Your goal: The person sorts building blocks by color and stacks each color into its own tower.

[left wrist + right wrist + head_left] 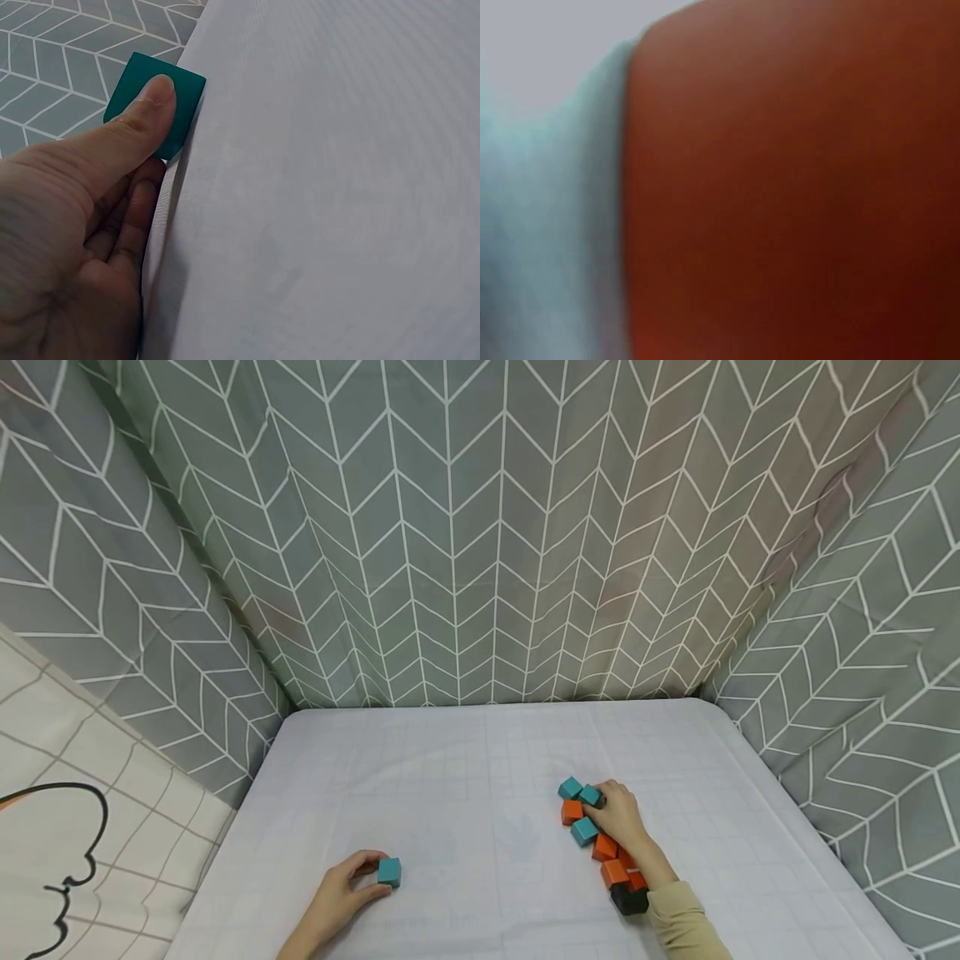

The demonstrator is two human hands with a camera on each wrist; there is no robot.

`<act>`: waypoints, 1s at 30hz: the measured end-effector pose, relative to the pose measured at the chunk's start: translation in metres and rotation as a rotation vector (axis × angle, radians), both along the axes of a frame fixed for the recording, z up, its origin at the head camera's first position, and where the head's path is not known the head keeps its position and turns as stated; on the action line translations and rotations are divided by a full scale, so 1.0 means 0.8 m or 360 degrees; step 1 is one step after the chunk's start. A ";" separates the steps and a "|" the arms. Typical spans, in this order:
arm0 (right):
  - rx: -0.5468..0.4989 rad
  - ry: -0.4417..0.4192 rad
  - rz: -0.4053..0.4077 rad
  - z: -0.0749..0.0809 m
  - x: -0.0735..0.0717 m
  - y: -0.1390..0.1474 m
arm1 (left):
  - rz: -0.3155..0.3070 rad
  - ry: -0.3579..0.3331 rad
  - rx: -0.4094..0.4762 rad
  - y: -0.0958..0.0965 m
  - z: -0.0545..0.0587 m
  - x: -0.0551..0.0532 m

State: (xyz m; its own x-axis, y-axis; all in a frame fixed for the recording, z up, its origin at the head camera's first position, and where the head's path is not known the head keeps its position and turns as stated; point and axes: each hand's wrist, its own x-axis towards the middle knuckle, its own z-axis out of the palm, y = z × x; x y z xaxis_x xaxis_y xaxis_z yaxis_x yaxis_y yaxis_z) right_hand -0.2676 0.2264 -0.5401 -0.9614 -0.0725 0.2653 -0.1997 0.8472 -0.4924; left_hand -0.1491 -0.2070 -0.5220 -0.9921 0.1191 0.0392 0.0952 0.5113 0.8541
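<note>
In the head view my left hand pinches a teal cube between thumb and fingers on the left of the table. The left wrist view shows the thumb flat against one face of that teal cube. Over at the right, my right hand reaches across a group of cubes, thumb and fingers around another teal cube at its far end. Beside this cube are a second teal cube and an orange cube. A blurred orange-brown surface fills most of the right wrist view.
Nearer me, the group goes on with a teal cube, several orange cubes and black cubes close by my right sleeve. A white cloth covers the table. Patterned grey curtains hang behind and at the sides.
</note>
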 end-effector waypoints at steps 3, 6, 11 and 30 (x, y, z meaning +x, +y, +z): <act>-0.0004 -0.0009 0.0002 0.000 0.001 0.000 | -0.0009 -0.0005 -0.0008 0.000 0.000 0.001; -0.0012 -0.0010 0.0005 0.000 0.002 0.001 | -0.0018 -0.0011 -0.0004 -0.001 -0.004 0.000; -0.0075 -0.0001 -0.0012 0.000 0.004 0.006 | -0.0027 -0.0003 -0.0002 -0.007 -0.024 -0.006; -0.0040 0.0425 -0.0007 0.122 -0.040 0.049 | -0.0017 0.0048 -0.0009 -0.020 -0.051 -0.017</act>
State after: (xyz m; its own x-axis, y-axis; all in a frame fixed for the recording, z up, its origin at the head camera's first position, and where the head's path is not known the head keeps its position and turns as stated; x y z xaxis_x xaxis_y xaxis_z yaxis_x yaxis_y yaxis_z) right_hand -0.2993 0.2658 -0.4425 -0.8576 -0.0586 0.5110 -0.3214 0.8367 -0.4435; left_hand -0.1624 -0.2228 -0.5627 -0.9892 0.1297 0.0683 0.1261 0.5152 0.8478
